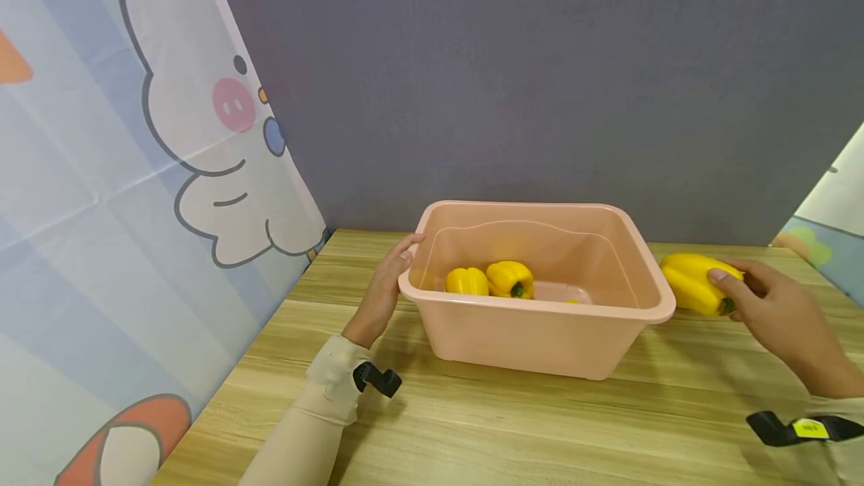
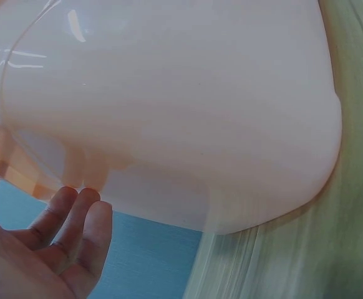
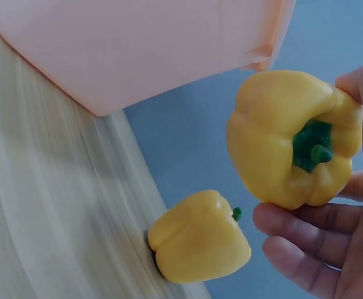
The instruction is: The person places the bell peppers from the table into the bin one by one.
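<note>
A pink plastic bin (image 1: 520, 332) stands on the table, with two yellow bell peppers (image 1: 467, 281) (image 1: 510, 279) visible inside and a sliver of yellow near its front wall. At its left end, my left hand (image 1: 381, 287) rests against the rim; in the left wrist view its fingertips touch the outer wall (image 2: 200, 112). To the right of the bin, my right hand (image 1: 786, 313) holds a yellow bell pepper (image 3: 269, 137) between thumb and fingers, the green stem facing the wrist camera. Another yellow bell pepper (image 3: 200, 240) lies on the table just beyond it.
The wood-grain table (image 1: 472, 426) runs back to a dark grey panel (image 1: 540, 81). A cartoon-printed sheet (image 1: 88, 193) hangs along the left side, and another printed sheet (image 1: 830, 223) shows at the right edge. The bin's front wall hides part of its inside.
</note>
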### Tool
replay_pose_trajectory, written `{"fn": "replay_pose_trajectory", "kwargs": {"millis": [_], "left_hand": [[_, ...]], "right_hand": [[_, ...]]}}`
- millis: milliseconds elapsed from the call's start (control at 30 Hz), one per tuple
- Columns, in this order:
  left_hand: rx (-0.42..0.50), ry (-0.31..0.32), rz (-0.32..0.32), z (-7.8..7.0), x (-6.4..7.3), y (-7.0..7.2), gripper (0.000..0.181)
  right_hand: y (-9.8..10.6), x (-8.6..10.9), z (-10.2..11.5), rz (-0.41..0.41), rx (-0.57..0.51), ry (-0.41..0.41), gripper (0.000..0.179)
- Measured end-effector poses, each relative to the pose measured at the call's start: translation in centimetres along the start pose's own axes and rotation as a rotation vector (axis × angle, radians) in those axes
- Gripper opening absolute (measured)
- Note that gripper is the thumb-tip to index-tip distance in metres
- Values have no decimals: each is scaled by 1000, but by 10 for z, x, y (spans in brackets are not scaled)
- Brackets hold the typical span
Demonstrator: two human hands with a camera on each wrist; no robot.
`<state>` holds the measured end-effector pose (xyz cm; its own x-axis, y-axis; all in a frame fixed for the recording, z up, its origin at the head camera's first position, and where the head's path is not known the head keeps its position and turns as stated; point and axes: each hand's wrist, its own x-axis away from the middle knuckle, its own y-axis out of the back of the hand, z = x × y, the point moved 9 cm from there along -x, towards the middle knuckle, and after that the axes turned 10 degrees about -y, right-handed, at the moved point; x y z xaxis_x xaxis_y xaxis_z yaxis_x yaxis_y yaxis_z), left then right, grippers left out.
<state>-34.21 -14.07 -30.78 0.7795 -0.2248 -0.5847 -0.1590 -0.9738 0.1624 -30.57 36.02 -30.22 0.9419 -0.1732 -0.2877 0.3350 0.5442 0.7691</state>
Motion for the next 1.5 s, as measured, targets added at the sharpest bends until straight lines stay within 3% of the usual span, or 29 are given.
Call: {"fn": "replay_pose_trajectory", "kwargs": {"millis": [500,1067,1500], "left_hand": [[5,-2,-12,-1,0,0,53],[3,-14,-11,-2,0,0,53],[15,-8,-6,-2,1,0,55]], "right_hand": [[6,3,5,-31,-17,-3,59],[18,9,20,-103,-142,-6,52],[23,12,31,-113,-155,-1,54]]}}
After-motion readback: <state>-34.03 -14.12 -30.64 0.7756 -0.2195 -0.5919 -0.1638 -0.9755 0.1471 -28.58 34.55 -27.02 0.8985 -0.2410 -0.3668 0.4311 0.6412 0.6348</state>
